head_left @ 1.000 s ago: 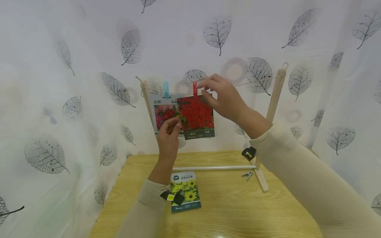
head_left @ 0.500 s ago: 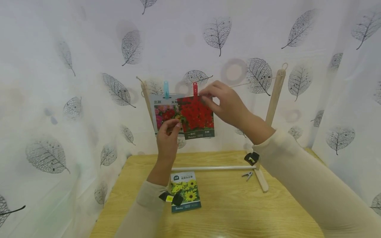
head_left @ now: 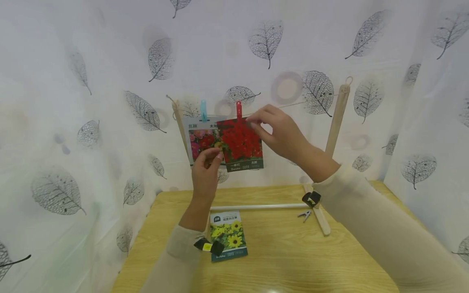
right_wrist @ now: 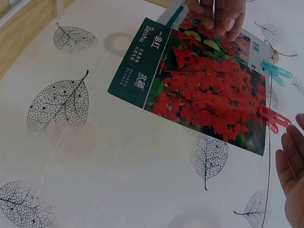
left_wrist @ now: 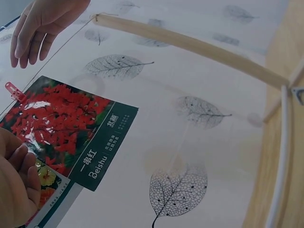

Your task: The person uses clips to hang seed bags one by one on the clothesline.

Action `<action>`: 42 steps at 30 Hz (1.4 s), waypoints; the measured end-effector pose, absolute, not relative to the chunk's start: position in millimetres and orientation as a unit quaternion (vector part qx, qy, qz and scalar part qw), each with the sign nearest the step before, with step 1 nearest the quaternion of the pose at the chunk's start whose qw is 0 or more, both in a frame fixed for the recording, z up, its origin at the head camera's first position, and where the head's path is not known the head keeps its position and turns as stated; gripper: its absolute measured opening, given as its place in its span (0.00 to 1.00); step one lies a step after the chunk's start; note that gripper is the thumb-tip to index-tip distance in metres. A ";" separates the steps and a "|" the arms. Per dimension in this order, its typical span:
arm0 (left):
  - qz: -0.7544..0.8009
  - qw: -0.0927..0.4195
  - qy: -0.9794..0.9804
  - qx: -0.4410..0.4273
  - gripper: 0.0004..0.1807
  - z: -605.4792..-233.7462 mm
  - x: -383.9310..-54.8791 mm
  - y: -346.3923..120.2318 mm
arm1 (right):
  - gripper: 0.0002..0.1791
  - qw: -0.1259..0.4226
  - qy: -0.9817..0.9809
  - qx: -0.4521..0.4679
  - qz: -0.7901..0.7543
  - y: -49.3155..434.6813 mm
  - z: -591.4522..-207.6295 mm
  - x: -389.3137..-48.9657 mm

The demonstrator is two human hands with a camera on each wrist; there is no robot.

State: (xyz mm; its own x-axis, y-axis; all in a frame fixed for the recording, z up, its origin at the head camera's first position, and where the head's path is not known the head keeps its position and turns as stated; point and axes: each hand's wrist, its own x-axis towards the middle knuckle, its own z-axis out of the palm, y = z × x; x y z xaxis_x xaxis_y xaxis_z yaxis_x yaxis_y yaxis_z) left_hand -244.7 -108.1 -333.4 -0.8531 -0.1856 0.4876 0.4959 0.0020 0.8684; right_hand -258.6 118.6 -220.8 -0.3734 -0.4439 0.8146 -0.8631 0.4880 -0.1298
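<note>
While the pink-and-red flower packet [head_left: 200, 138] hangs by its light-blue clip [head_left: 203, 110] at left, the left hand [head_left: 206, 176] has its grip loosely bent before it, apparently holding nothing; whether it touches the packet, I cannot tell. Just right, the scarlet sage packet [head_left: 242, 144] hangs slightly tilted from the cord [head_left: 289, 105] by the red clip [head_left: 239, 110]. It looks light, thin and glossy, probably bendable, a little slippery and easy to crease, so its side edges seem best to pinch. Farther right, the right hand [head_left: 280, 131] has its grip apart, clasping nothing, near the packet's upper right corner. Compared with a second ago, that hand is lower, away from the red clip's top; both packets hang much as they did.
</note>
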 end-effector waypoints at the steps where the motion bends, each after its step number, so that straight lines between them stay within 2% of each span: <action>1: -0.697 0.245 -0.663 -0.118 0.14 -333.9 -244.6 -108.2 | 0.08 0.370 -0.780 0.418 0.282 119.3 -221.6 -258.7; 42: -0.679 0.208 -0.696 -0.109 0.16 -343.2 -231.9 -112.4 | 0.10 0.365 -0.793 0.384 0.302 147.5 -252.5 -253.8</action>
